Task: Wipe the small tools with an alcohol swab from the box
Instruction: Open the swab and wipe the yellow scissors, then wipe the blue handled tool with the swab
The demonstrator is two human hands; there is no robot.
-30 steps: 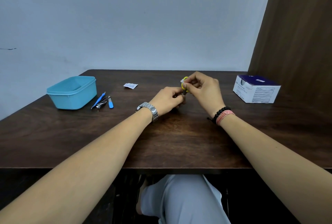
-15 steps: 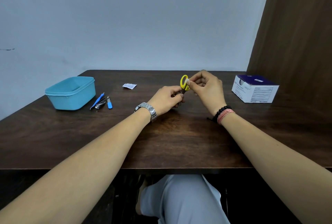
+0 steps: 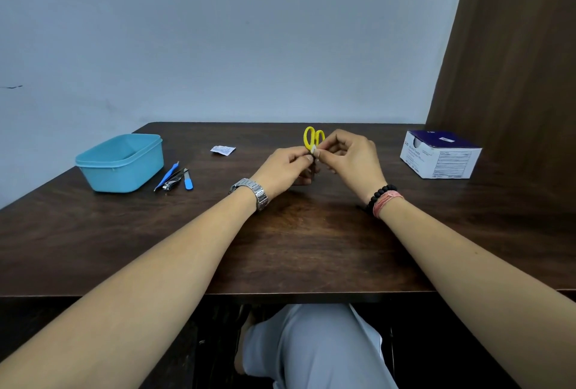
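Above the middle of the dark wooden table (image 3: pixel 296 242), both hands meet around a small pair of yellow-handled scissors (image 3: pixel 313 138). The left hand (image 3: pixel 282 170) has its fingers curled round the lower part of the scissors, holding them upright with the two yellow loops standing clear above the knuckles; the blades are hidden inside the grip. The right hand (image 3: pixel 352 158) pinches a small white swab (image 3: pixel 314 149) between thumb and forefinger, pressed right against the scissors just under the loops, its other fingers loosely curled behind. A metal watch (image 3: pixel 254 194) sits on the left wrist, a black bead bracelet (image 3: pixel 381 194) and a pink band on the right. Out to the right of the scissors, well apart from them, the white and purple swab box (image 3: pixel 441 155) rests near the table's right edge, beside a brown wooden panel. To the left of the scissors, a torn white sachet (image 3: pixel 223 150) lies flat on the tabletop. Further left, a little cluster of tools lies together: a blue-handled pick (image 3: pixel 168 175), a nail clipper (image 3: pixel 172 183) and a blue-handled file (image 3: pixel 187 180), touching or nearly so. Just beyond them, furthest left of the scissors, stands a light blue plastic tub (image 3: pixel 121 162).
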